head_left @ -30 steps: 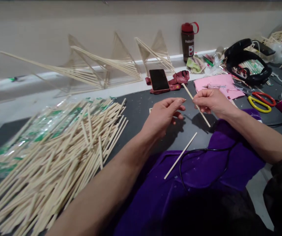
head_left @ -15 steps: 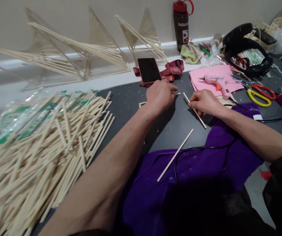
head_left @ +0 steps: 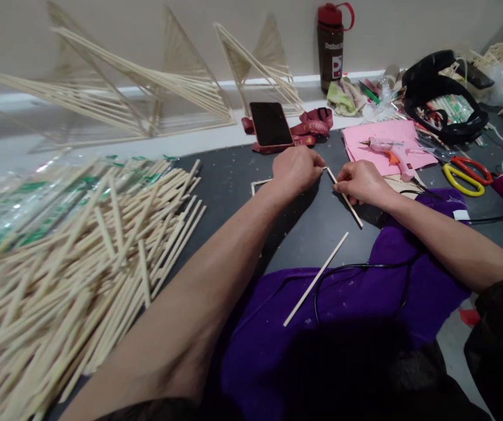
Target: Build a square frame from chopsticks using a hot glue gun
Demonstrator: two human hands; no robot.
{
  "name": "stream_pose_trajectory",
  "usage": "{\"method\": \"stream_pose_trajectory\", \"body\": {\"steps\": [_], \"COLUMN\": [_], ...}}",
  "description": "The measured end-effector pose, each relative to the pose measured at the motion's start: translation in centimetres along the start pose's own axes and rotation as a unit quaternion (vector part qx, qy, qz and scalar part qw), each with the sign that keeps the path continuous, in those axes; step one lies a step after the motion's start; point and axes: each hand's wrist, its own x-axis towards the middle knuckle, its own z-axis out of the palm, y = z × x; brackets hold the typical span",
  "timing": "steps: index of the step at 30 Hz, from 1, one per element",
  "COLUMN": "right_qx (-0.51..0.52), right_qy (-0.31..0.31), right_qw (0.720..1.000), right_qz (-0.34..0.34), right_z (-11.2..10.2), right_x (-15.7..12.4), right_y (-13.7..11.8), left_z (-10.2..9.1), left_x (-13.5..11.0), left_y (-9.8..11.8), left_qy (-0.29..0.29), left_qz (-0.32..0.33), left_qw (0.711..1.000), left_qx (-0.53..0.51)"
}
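My right hand (head_left: pixel 360 182) pinches a thin wooden stick (head_left: pixel 353 211) that slants down toward me. Its far end meets a pale stick tip (head_left: pixel 324 168) at the fingertips of my left hand (head_left: pixel 299 168), which is closed on that stick; the hand hides most of it. Behind my left wrist the corner of a small wooden stick frame (head_left: pixel 258 183) shows; whether it joins the stick in my left hand I cannot tell. Another loose stick (head_left: pixel 316 279) rests nearer me, across the table edge and the purple cloth (head_left: pixel 357 298).
A large pile of sticks (head_left: pixel 102 251) covers the left side. A phone (head_left: pixel 271 124), a lanyard (head_left: pixel 315 124) and a bottle (head_left: pixel 330 52) stand or lie behind. To the right are a pink glue gun (head_left: pixel 392 153), scissors (head_left: pixel 464 178) and a black cable. Stick structures (head_left: pixel 181 88) line the wall.
The far end of the stick in my right hand has come together with the stick tip at my left hand; a gap was between them before. The view has shifted slightly.
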Motion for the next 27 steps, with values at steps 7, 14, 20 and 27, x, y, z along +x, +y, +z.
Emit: {"method": "stream_pose_trajectory", "body": {"steps": [7, 14, 20, 27], "right_qx": [-0.039, -0.104, -0.147, -0.182], "right_qy": [0.009, 0.017, 0.023, 0.028], "right_qw": [0.999, 0.994, 0.987, 0.979], "right_qz": [-0.014, -0.037, -0.056, -0.089], "right_z": [0.2, 0.2, 0.2, 0.4], "right_x": [0.5, 0.8, 0.9, 1.3], "right_y": [0.0, 0.0, -0.2, 0.0], "left_z": [0.3, 0.5, 0.6, 0.6], "left_x": [0.6, 0.7, 0.8, 0.7], "left_y": [-0.3, -0.5, -0.6, -0.5], "left_qy": [0.008, 0.009, 0.009, 0.012], "left_qz": [0.001, 0.019, 0.013, 0.011], "left_qw": [1.0, 0.999, 0.999, 0.999], "left_qx": [-0.02, -0.024, -0.031, -0.038]}}
